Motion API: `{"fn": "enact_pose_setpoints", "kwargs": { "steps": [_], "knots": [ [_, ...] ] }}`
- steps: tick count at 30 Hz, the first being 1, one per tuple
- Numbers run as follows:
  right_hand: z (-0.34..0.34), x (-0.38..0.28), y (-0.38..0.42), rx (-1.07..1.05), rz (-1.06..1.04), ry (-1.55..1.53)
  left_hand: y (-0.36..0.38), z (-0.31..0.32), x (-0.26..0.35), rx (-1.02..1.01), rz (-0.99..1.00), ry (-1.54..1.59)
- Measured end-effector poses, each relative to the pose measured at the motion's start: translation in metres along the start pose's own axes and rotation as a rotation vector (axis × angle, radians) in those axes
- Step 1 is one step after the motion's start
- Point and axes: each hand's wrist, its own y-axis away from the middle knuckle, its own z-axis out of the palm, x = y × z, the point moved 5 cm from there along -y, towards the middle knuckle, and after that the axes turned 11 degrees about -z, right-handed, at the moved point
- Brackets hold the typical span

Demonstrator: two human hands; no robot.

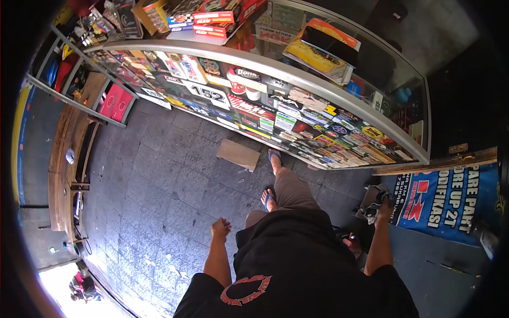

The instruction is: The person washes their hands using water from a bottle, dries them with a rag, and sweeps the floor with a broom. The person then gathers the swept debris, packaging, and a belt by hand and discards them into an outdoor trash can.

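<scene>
My left hand (220,228) hangs over the dark tiled floor beside my body, fingers loosely curled and a little apart, with nothing visible in it. At my other side, my right hand (383,211) is closed around a grey and black metal-looking part (372,200); its exact kind is hard to make out. That part is in front of a blue banner (445,204) with white and red lettering. Below me my feet, in blue flip-flops (269,200), stand on the floor close to a sticker-covered counter (318,127).
A flat piece of cardboard (238,155) lies by the counter's foot. Boxes (212,24) and magazines (323,50) sit on its glass top. A long wooden bench (61,164) runs along the left. Beyond a bright doorway at lower left, a person (84,286) shows.
</scene>
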Motion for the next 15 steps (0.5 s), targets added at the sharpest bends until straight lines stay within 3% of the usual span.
{"fn": "enact_pose_setpoints", "kwargs": {
  "steps": [4, 5, 7, 15],
  "knots": [
    [0.015, -0.02, 0.03, -0.028, 0.086, 0.064, 0.006, 0.015, 0.009, -0.056, -0.037, -0.129],
    [0.009, -0.005, 0.035, -0.01, 0.104, 0.068, 0.007, 0.019, 0.018, -0.055, -0.042, -0.154],
    [-0.005, 0.021, 0.035, 0.038, -0.064, 0.102, 0.008, 0.024, 0.039, -0.028, 0.007, -0.217],
    [-0.087, 0.064, 0.093, 0.23, 0.099, 0.218, -0.003, 0.042, 0.093, 0.011, 0.09, -0.361]
  ]
}}
